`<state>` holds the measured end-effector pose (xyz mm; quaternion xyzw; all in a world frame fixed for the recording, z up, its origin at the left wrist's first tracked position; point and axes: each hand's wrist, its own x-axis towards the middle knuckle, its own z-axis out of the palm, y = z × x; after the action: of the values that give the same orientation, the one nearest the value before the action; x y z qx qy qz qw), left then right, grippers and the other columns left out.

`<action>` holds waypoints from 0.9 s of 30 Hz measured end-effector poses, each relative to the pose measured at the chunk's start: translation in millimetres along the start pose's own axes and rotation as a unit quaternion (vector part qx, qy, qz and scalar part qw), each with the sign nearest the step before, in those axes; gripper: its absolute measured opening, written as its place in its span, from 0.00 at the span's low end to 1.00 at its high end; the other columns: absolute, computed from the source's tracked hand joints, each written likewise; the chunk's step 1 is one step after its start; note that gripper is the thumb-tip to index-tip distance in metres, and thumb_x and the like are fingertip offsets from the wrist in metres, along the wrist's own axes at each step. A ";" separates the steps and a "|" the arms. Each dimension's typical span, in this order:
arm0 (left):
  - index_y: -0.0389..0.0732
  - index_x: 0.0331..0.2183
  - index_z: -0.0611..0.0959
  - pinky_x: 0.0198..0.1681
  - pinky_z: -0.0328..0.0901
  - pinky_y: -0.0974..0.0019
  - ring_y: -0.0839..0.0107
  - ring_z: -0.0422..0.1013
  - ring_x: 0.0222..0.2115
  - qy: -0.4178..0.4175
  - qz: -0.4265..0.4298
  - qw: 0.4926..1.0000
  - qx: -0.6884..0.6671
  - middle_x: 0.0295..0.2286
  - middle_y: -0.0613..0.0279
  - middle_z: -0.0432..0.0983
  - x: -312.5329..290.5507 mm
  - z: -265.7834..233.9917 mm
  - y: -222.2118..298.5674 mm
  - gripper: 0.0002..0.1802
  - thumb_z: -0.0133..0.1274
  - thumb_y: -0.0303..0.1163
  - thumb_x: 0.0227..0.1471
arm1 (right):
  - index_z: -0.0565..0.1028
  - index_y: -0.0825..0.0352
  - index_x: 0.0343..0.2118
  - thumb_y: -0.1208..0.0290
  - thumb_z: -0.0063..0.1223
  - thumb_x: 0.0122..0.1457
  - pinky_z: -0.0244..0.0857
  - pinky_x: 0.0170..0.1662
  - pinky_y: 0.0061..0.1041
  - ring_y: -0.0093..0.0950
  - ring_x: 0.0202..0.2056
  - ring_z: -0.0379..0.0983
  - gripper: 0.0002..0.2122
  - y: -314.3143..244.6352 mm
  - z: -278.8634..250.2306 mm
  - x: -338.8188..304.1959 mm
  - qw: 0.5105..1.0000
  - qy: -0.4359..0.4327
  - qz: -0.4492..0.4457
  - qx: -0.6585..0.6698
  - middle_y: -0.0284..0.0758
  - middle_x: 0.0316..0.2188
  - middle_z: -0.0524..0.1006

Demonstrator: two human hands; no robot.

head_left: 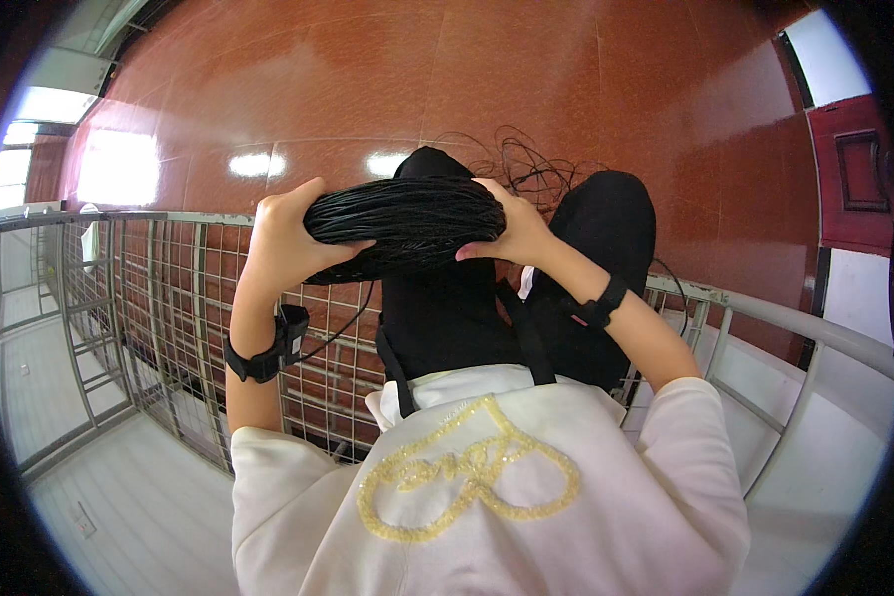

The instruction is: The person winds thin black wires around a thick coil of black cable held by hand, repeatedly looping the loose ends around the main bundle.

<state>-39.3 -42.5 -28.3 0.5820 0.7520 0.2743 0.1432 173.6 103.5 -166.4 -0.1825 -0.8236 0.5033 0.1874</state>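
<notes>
A thick coil of thin black cable rests across my lap, held between both hands. My left hand grips its left end, with the thumb along the near side and the fingers round the far side. At the opposite end, my right hand is closed on the coil in the same way. Loose loops of black cable spread over the floor past my knees. Both wrists wear black bands, and a thin cord hangs from the left one.
I sit on a metal frame with wire mesh at the left and a pale rail at the right. Glossy red-brown floor tiles stretch ahead. A dark red door stands in the white wall at the far right.
</notes>
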 end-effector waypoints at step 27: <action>0.42 0.43 0.73 0.38 0.67 0.60 0.54 0.73 0.34 -0.135 0.035 0.990 -0.004 0.32 0.50 0.76 41.8 -1.2 27.2 0.36 0.63 0.27 0.23 | 0.75 0.62 0.25 0.57 0.65 0.34 0.67 0.28 0.27 0.33 0.24 0.74 0.17 -102.6 -50.1 91.3 0.908 -0.110 -0.175 -0.365 0.34 0.20 0.76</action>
<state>-30.0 1.8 -7.2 0.6393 0.7035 0.2012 0.2364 108.0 142.5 -41.7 -0.0346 -0.9839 0.1433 0.1008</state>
